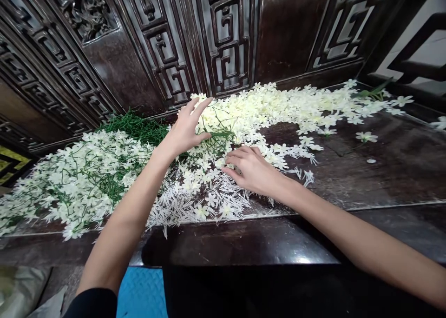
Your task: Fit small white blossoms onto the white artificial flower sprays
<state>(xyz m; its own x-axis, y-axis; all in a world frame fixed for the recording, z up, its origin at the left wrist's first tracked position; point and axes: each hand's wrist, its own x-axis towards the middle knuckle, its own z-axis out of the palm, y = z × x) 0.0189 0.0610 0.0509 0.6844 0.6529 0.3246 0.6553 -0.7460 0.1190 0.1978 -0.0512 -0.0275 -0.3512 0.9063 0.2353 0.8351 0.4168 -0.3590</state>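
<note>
Reaching with both hands into white blossoms (272, 105) heaped along a dark wooden bench (400, 169).
Spreading the left hand (184, 129) wide over green stems; curling the right hand (251, 169) narrowly at the heap, impossible to tell whether gripping anything. Apparently partway along: joined already into stemmed flowers (83, 169) at left, but still loose at centre and right, near bare green stems (135, 126) and thin white pieces (177, 206). Piled directly on wood, in no visible container.
</note>
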